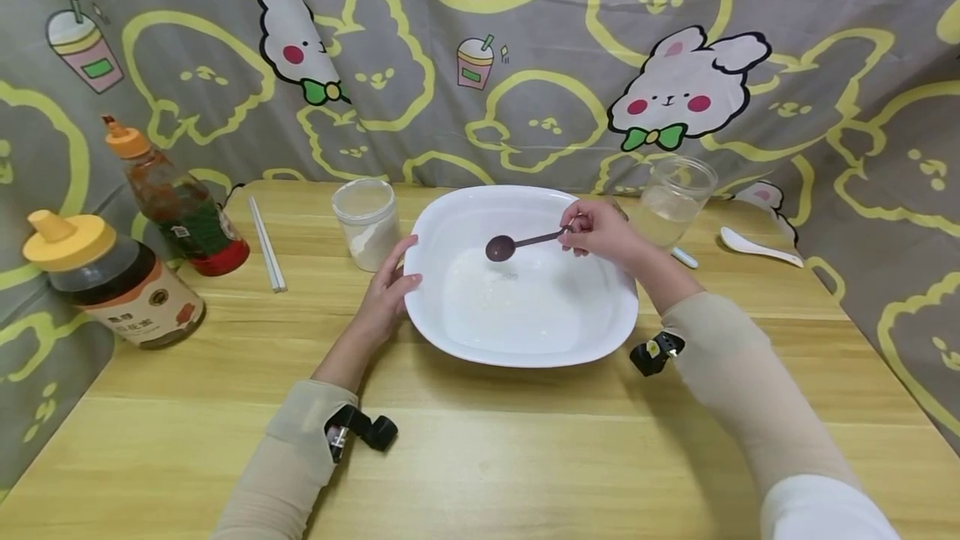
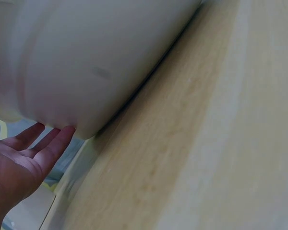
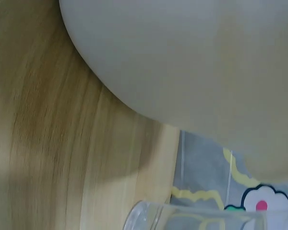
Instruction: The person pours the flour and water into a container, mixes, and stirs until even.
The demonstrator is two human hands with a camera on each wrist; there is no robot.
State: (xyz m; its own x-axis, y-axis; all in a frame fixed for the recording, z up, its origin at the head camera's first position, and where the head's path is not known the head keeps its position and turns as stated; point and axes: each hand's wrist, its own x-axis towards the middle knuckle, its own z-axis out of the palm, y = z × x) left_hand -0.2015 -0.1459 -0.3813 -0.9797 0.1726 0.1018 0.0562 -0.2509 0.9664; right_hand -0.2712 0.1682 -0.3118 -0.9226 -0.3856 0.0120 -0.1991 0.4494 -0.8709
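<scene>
head view: right hand [image 1: 600, 232] pinches the handle of a dark spoon [image 1: 501, 247], its bowl held over the middle of a wide white dish [image 1: 450, 223] with white powder on its floor. left hand [image 1: 388, 290], fingers straight and relaxed, rests against the dish's left rim; left wrist view shows the fingertips [image 2: 62, 136] touching the dish's underside. dish sits mid-bench [image 1: 480, 440]. just left of it, a plastic cup of white powder [image 1: 367, 223]; beside the right hand, a clear jar [image 1: 678, 194]. further out: chopsticks [image 1: 266, 244], two sauce bottles [image 1: 176, 202] at left, white spoon [image 1: 757, 247] at right.
</scene>
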